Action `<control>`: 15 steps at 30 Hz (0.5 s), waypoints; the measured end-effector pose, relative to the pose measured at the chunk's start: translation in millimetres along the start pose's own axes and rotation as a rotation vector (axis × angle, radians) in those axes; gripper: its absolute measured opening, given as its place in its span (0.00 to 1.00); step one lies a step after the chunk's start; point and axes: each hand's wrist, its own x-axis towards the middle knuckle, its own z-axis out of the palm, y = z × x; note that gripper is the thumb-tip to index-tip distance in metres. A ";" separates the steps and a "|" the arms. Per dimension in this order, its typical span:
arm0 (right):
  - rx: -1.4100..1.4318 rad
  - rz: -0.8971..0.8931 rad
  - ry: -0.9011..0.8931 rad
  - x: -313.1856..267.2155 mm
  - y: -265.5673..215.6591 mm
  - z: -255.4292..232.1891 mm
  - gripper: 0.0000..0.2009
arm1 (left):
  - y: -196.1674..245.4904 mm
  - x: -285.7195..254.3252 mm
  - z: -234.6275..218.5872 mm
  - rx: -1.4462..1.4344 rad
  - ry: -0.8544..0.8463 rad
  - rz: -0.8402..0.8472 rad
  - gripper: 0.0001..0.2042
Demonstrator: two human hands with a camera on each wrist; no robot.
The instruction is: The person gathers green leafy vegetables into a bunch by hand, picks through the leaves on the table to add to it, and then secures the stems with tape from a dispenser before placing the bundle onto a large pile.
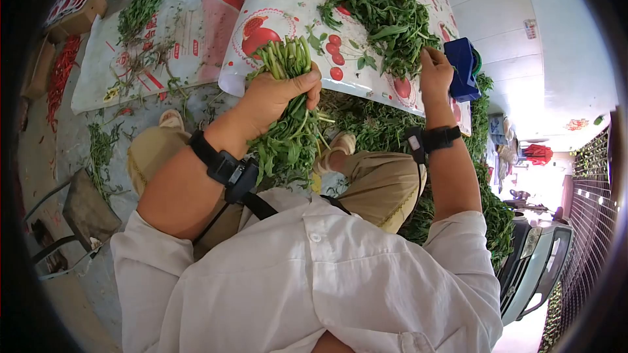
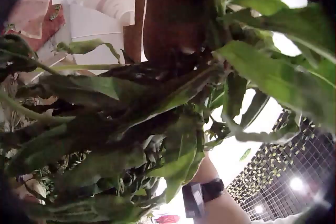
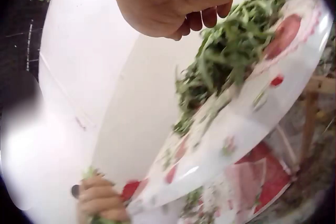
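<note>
My left hand (image 1: 282, 95) grips a bunch of leafy green stems (image 1: 288, 59), cut ends upward and leaves hanging below the fist. In the left wrist view the bunch's long leaves (image 2: 178, 98) fill much of the picture. My right hand (image 1: 436, 75) is over the table's right part, its bent fingertips at the edge of a pile of loose greens (image 1: 392, 23). A blue tape dispenser (image 1: 462, 68) stands right beside it. In the right wrist view the right hand (image 3: 178, 1) shows curled fingers close over the greens; I cannot tell whether they pinch a stem.
The table wears a white cloth (image 1: 366, 82) with red fruit prints. More greens (image 1: 376, 124) lie under it and along its right side. At the left are a sheet with scattered stems (image 1: 147, 59), red peppers (image 1: 62, 82) and a small stool (image 1: 91, 209).
</note>
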 end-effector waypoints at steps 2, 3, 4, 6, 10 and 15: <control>-0.273 0.048 -0.061 15.5 24.7 -10.9 0.17 | 0.1 0.1 1.4 0.084 -0.002 -0.003 0.12; -0.409 0.072 -0.091 18.7 28.9 -12.5 0.19 | 0.1 0.4 2.3 0.127 -0.003 -0.005 0.15; -0.397 0.138 -0.092 19.8 33.9 -10.8 0.23 | 0.2 0.6 3.2 0.121 -0.001 -0.016 0.15; -0.449 0.133 -0.120 18.8 29.3 -8.9 0.24 | 0.3 1.7 3.9 0.111 0.005 -0.037 0.15; -0.515 0.148 -0.133 20.4 34.7 1.1 0.25 | -3.0 3.2 1.5 0.072 -0.001 -0.024 0.08; -0.244 0.144 -0.050 20.6 38.5 1.4 0.19 | -0.7 2.3 3.2 0.079 0.027 -0.072 0.15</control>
